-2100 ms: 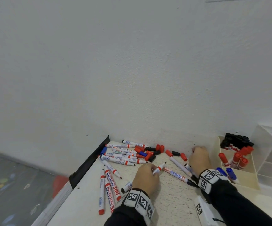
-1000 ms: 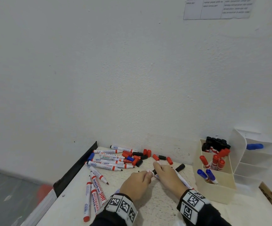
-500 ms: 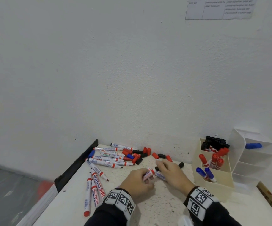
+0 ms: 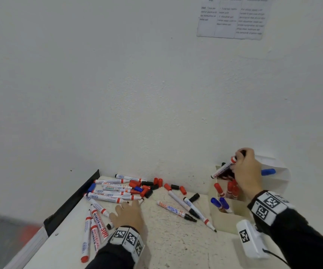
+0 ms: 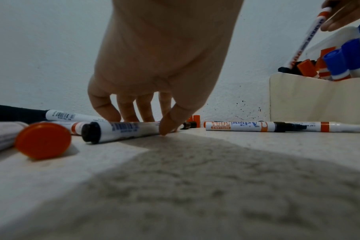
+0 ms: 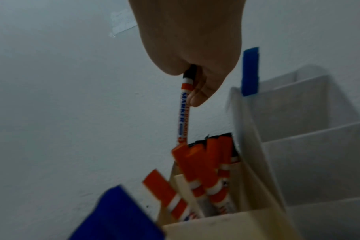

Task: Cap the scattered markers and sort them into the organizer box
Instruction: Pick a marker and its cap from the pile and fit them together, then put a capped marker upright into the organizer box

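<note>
White wall [image 4: 118, 84] behind speckled table [image 4: 176, 245]; printed paper sheet [image 4: 232, 18] taped high up.

Cream organizer box [image 4: 227, 220] (blue, red caps)

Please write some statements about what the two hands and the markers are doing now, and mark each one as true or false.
1. The right hand holds a marker over the organizer box. True.
2. That marker has a blue cap. False: its cap is black, as the right wrist view shows.
3. The left hand is lifted high above the table. False: it is down at the table, with its fingertips on a lying marker.
4. Blue-capped markers stand in the front compartment of the box. True.
5. All loose caps are already cleared from the table. False: red and black caps lie near the wall.
</note>
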`<move>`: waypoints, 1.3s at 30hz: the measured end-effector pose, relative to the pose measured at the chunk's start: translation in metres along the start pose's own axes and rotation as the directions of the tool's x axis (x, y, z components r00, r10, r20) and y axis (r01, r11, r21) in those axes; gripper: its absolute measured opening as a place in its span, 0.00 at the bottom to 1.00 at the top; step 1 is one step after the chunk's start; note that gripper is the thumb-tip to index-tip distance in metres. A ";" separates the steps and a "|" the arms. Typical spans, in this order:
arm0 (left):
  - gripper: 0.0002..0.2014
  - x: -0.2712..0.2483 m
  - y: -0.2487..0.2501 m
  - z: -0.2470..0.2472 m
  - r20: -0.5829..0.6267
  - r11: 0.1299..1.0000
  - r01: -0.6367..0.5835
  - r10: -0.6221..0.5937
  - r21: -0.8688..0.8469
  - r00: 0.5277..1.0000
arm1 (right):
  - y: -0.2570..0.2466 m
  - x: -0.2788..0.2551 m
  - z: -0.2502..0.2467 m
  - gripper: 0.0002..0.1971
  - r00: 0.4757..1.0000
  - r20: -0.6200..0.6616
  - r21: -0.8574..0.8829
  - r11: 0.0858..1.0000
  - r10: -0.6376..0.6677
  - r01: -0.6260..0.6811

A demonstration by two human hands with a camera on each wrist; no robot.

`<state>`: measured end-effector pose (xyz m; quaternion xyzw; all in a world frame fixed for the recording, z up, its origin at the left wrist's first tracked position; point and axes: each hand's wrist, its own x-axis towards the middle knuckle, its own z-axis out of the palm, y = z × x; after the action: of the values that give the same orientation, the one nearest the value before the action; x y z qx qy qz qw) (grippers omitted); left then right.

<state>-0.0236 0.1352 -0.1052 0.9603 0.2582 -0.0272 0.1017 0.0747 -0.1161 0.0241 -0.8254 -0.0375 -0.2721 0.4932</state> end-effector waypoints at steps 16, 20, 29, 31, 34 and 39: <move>0.20 0.004 0.011 -0.005 -0.015 0.634 -0.074 0.097 -0.770 0.995 | 0.031 0.009 0.012 0.05 0.974 0.209 -0.378 0.910 -0.094 0.169; 0.20 0.004 0.012 -0.007 -0.054 0.605 -0.087 0.073 -0.791 0.996 | 0.035 0.009 0.023 0.09 0.944 0.328 -0.578 0.796 0.024 0.180; 0.19 0.005 0.011 -0.009 -0.102 0.658 -0.069 -0.012 -0.750 0.995 | -0.035 0.004 0.051 0.09 0.925 0.364 -0.366 0.897 -0.107 0.248; 0.19 0.004 0.011 -0.010 -0.106 0.651 -0.079 -0.002 -0.755 0.994 | -0.045 -0.003 0.067 0.08 0.887 0.455 -0.283 0.933 -0.072 0.221; 0.18 0.004 0.011 -0.007 -0.111 0.646 -0.098 0.021 -0.757 0.994 | -0.044 -0.018 0.094 0.11 0.776 0.626 -0.309 0.937 0.074 0.160; 0.19 0.008 0.011 -0.003 -0.121 0.674 -0.094 0.007 -0.732 0.993 | -0.009 -0.042 0.130 0.17 0.631 0.728 -0.519 0.817 0.269 0.251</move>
<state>-0.0112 0.1304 -0.1010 0.8448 0.2258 0.1340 0.4663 0.0899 0.0061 -0.0363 -0.9686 -0.1572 0.1144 0.1552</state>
